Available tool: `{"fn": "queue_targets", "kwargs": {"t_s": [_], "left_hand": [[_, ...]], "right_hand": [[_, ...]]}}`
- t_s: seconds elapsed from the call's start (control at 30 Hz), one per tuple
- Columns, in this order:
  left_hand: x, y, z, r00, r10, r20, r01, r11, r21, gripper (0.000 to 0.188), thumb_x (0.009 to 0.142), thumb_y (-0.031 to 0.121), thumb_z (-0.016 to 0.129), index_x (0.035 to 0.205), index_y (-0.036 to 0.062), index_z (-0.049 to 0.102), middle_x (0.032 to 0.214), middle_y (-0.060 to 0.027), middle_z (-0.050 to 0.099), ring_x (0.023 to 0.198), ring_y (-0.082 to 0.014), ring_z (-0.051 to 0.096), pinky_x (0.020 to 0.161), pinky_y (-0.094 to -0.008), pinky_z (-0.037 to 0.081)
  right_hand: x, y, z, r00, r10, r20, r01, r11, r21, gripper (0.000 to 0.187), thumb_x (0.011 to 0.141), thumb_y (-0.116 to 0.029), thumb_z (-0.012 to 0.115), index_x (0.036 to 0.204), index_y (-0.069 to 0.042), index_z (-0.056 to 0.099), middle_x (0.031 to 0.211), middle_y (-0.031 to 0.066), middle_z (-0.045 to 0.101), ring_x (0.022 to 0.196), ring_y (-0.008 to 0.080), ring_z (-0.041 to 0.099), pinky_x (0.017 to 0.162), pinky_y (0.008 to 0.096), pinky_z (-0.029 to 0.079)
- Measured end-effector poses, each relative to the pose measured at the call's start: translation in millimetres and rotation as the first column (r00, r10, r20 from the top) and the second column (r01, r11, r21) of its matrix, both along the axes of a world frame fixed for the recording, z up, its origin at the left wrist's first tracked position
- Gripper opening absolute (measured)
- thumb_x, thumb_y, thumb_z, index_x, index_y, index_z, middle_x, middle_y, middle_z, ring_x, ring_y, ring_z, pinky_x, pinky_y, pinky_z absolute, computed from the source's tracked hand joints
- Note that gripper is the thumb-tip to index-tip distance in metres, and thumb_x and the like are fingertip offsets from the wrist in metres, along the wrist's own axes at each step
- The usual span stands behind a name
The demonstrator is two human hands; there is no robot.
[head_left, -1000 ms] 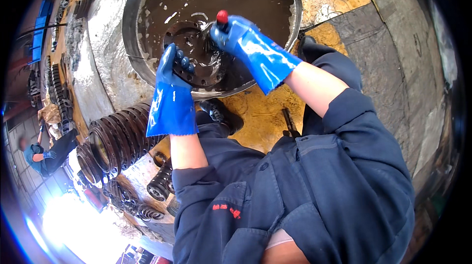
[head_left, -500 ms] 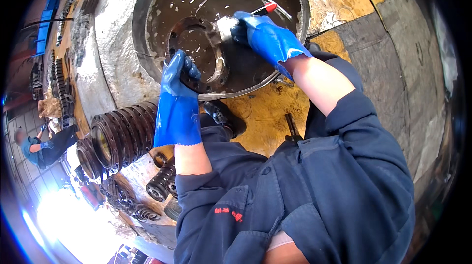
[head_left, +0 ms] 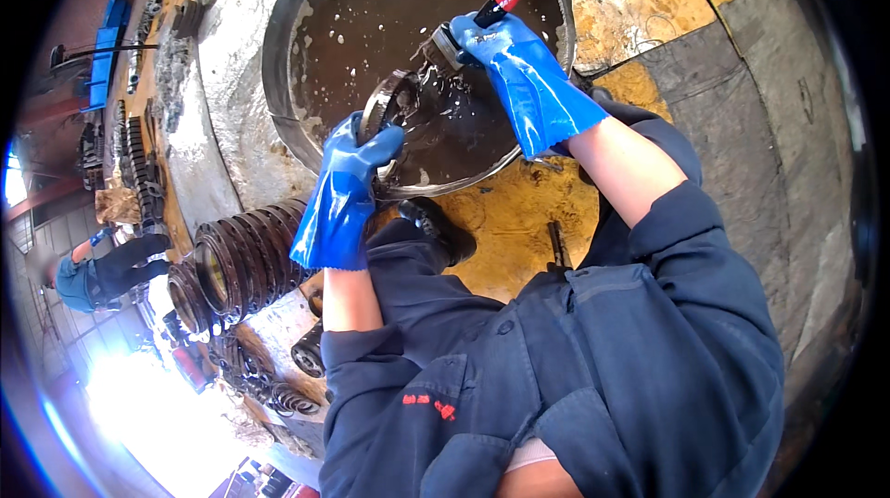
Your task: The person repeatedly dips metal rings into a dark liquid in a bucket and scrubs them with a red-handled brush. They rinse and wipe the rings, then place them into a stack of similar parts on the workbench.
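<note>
Metal ring part [head_left: 394, 113] now tipped up on edge in the wash basin [head_left: 278, 81] at 12 o'clock — left hand [head_left: 348, 187] clamps its rim. Right hand [head_left: 519, 71] has swung back w/ the red-tipped brush [head_left: 464, 30], fist closed on handle, bristles on the part — scrubbing resumes.

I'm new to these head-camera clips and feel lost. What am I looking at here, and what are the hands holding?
The camera sits on a person's head and looks down, so edges bend. The forearms in dark blue sleeves are the wearer's own. The left hand, in a blue glove, grips a round metal part at the rim of a wide basin of dark, foamy liquid. The right hand holds a brush with a red-tipped handle against that part. Stacked metal rings lie beside the basin. At far left is another person's gloved hand.
</note>
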State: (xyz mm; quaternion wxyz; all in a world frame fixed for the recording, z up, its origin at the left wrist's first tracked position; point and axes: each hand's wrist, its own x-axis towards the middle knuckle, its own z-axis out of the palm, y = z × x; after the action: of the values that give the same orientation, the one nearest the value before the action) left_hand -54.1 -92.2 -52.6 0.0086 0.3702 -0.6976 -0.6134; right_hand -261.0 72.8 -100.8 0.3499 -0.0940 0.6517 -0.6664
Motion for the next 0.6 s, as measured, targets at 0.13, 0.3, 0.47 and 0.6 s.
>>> {"fn": "queue_targets", "kwargs": {"t_s": [0.13,0.3,0.47,0.6], "left_hand": [[-30.0,-16.2,24.7,0.828,-0.299,0.474,0.469,0.833,-0.294,0.039,0.078,0.027,0.082,0.106,0.0020,0.075,0.086,-0.0128,0.074,0.078,-0.0186,0.071,0.075,-0.0352,0.056],[-68.0,-27.1,48.5,0.281,-0.223,0.933,0.959,0.096,-0.266,0.037,0.075,0.028,0.082,0.112,0.0209,0.079,0.107,-0.0141,0.078,0.103,-0.0347,0.075,0.090,-0.0454,0.060],[-75.5,-20.1,65.1,0.261,-0.110,0.959,0.931,-0.234,-0.280,0.027,0.089,0.022,0.074,0.114,0.0277,0.080,0.127,-0.0090,0.074,0.121,-0.0302,0.070,0.103,-0.0405,0.057],[-48.1,-54.7,34.6,0.389,-0.345,0.854,0.642,-0.563,-0.520,0.019,0.085,0.023,0.072,0.100,0.0202,0.082,0.124,-0.0056,0.075,0.132,-0.0275,0.063,0.109,-0.0435,0.053]], "right_hand": [[-13.0,10.8,12.7,0.987,0.153,-0.057,-0.152,0.988,0.020,0.041,0.102,-0.044,0.067,0.095,-0.004,0.075,0.084,0.0026,0.070,0.081,0.0115,0.061,0.078,0.0324,0.049],[-18.9,-27.6,-32.0,0.966,0.248,-0.077,-0.239,0.965,0.111,0.025,0.097,-0.031,0.071,0.093,-0.007,0.074,0.080,0.0004,0.068,0.077,0.0126,0.061,0.076,0.0334,0.050],[-0.8,-31.0,-11.3,0.941,0.299,-0.160,-0.267,0.944,0.193,0.028,0.095,-0.033,0.068,0.094,-0.006,0.075,0.080,0.0089,0.073,0.073,0.0169,0.067,0.074,0.0367,0.054],[26.7,-32.6,-12.8,0.853,0.512,-0.102,-0.490,0.853,0.179,0.026,0.096,-0.032,0.069,0.093,-0.007,0.076,0.082,0.0062,0.076,0.077,0.0142,0.069,0.075,0.0343,0.055]]}}
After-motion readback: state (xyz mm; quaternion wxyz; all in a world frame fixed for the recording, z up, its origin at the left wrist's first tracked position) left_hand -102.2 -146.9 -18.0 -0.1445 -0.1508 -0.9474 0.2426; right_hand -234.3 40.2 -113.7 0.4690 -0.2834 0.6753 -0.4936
